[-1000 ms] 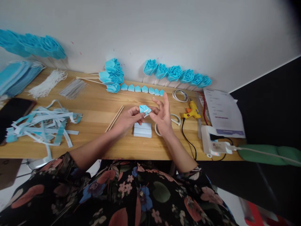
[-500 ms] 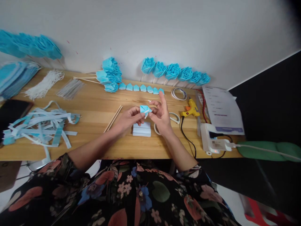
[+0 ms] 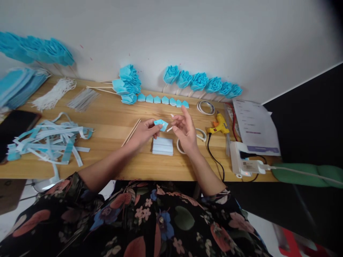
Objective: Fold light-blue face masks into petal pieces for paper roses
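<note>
My left hand [image 3: 144,132] is closed on a small folded blue petal [image 3: 162,123], thumb across its face. To the right, my right hand [image 3: 186,132] pinches a short white strip [image 3: 169,129], which looks like a bit of tape, between thumb and finger. Its tip lies close to the petal with a small gap. Another white scrap [image 3: 172,115] shows at a fingertip of that hand, and its index finger points up. Below the hands lies a pleated white sheet [image 3: 162,146]. Behind them, several finished blue petals [image 3: 165,100] stand in a row.
Blue fabric roses [image 3: 199,82] on sticks lean at the wall. Tape rolls [image 3: 205,107], a yellow glue gun [image 3: 219,125] with its cord and a white power strip [image 3: 237,160] are on the right. Cut strips [image 3: 50,139] and a phone [image 3: 18,125] lie left. Two sticks [image 3: 131,132] lie beside my left hand.
My hands have drawn apart a little. The petal has gone left with my left hand, and the white strip, earlier across the petal, is now off it in my right fingers.
</note>
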A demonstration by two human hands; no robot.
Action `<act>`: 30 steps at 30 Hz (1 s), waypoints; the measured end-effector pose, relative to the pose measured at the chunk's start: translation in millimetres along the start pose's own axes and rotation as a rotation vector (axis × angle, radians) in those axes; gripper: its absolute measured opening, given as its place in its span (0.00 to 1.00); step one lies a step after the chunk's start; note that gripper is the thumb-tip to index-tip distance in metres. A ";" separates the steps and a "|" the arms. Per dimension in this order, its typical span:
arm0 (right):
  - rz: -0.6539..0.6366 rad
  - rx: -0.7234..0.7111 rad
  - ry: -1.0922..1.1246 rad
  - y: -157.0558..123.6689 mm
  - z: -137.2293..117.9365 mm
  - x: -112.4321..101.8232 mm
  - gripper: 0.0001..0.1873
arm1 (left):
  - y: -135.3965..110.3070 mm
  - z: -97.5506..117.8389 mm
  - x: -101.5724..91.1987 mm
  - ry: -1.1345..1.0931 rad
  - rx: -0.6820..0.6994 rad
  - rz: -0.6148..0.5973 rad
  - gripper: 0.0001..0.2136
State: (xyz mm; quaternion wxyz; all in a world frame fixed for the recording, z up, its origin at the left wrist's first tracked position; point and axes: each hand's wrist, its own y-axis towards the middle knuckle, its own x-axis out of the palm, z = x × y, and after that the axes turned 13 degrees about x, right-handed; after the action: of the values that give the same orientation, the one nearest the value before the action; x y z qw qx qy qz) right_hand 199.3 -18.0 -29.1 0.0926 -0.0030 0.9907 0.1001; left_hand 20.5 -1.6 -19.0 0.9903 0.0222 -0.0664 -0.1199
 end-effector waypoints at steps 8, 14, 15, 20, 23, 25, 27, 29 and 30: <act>-0.014 -0.053 -0.039 -6.4 -5.2 -5.8 0.27 | 0.6 -0.8 -0.3 -0.078 -0.009 0.023 0.07; -0.045 -0.056 -0.103 -7.9 -8.6 -5.4 0.25 | 0.5 1.3 0.7 -0.053 -0.014 0.021 0.08; -0.044 -0.058 -0.111 -8.0 -8.5 -5.5 0.24 | 0.6 1.6 0.7 -0.051 -0.014 0.025 0.09; -0.027 -0.078 -0.134 -7.6 -5.2 -5.5 0.22 | 0.3 1.8 0.3 -0.058 -0.010 0.037 0.08; 0.051 -0.104 -0.172 -6.8 -3.8 -4.8 0.20 | 0.0 0.9 0.3 -0.054 -0.011 0.039 0.08; 0.132 -0.154 -0.240 -6.2 -4.3 -4.8 0.14 | -0.4 0.7 0.7 -0.042 -0.020 0.034 0.09; 0.217 -0.252 -0.336 -5.6 -5.7 -5.1 0.08 | -1.1 1.3 1.5 -0.028 -0.040 0.023 0.09; 0.279 -0.368 -0.434 -5.4 -7.1 -5.7 0.05 | -2.2 2.2 2.4 -0.024 -0.062 0.005 0.09; 0.298 -0.411 -0.479 -5.5 -7.7 -5.9 0.05 | -2.8 2.5 2.9 -0.024 -0.069 -0.003 0.09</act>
State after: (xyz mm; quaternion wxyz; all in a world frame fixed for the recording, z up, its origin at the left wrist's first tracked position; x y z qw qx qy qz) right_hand 203.9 -25.0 -21.7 0.3043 0.1469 0.8894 0.3078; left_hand 22.3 -5.1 -16.3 0.9894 -0.0135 -0.0742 -0.1240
